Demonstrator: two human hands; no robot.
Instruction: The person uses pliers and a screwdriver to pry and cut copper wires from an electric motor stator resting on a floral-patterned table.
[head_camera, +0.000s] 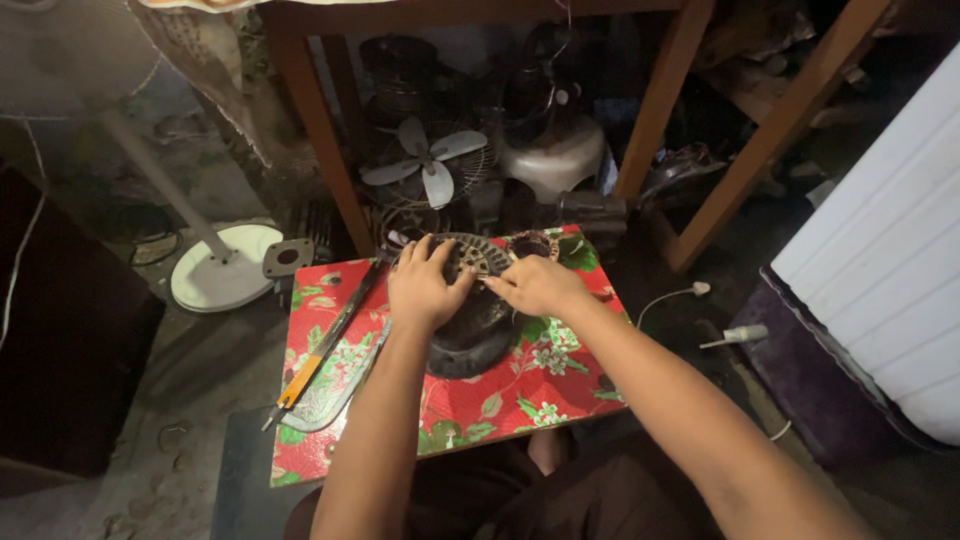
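Here our left hand (425, 287) presses the round motor (472, 318), fingers spread, so it stays steady; right hand (538, 285), at three o'clock, pinches its top.

Dim workshop; grimy concrete floor (150, 400); wooden table legs (320, 130) behind; white pedestal fan base (225, 268) left; white panelled appliance (890, 270) right.

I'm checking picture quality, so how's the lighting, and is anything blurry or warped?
Head view: light falls mainly on the red floral board and both forearms; left hand and right hand on the dark motor are sharp. The shelf behind and the left floor sink into shadow. The white panel at right is bright, its lines slanted by the wide lens.
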